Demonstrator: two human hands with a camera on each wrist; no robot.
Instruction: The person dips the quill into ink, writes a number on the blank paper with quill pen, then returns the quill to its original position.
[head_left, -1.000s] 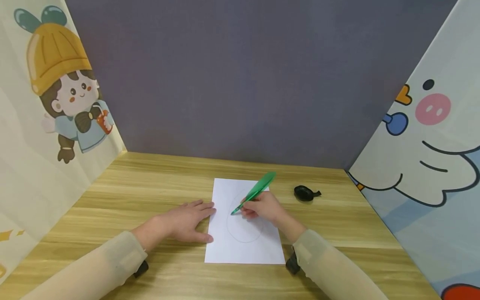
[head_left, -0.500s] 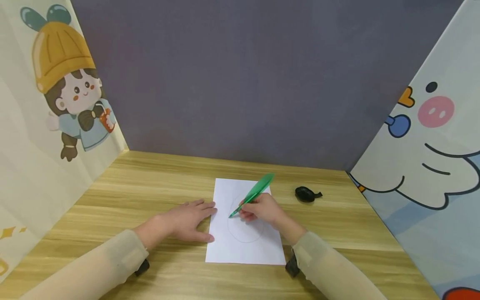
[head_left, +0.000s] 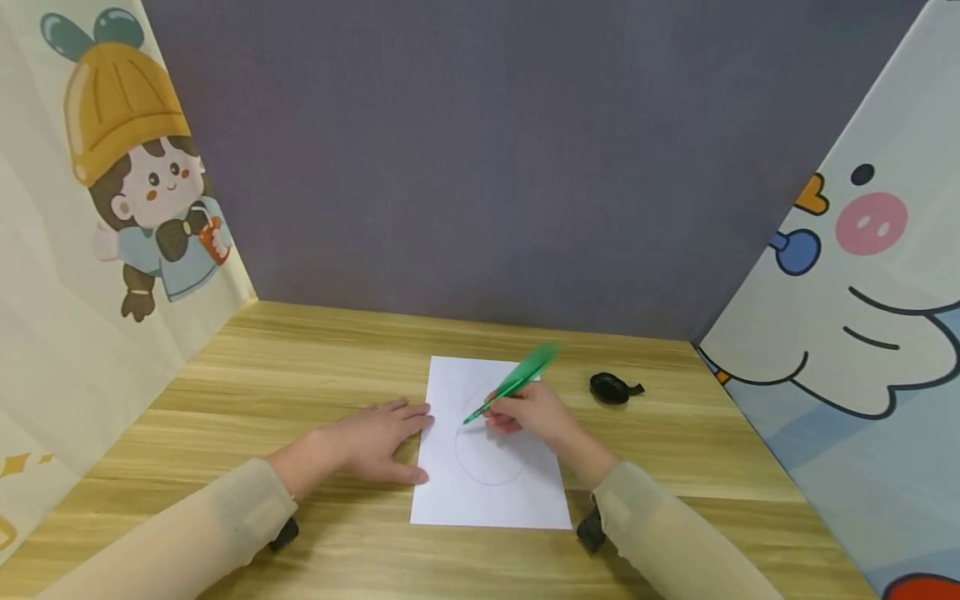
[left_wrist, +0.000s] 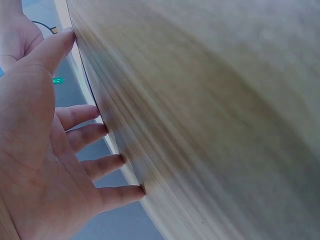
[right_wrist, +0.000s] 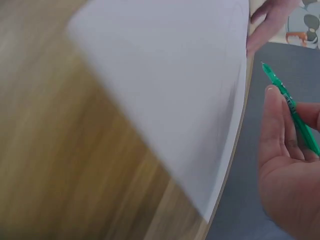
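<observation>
From overhead, flat left hand (head_left: 367, 446) steadies paper (head_left: 487, 500), right hand (head_left: 528, 412) pinching green pen (head_left: 513, 385); wrist views miss the oval

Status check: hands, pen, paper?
Left hand flat, fingertips on paper edge. Right hand grips green pen, tip over faint oval. Black object off to the right, clear.

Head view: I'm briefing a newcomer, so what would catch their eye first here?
The green feather-shaped pen held in the right hand, its tip over a faint pencilled oval on the white sheet of paper at mid-table. The left hand lies flat on the sheet's left edge; a small black object sits right of it.
</observation>
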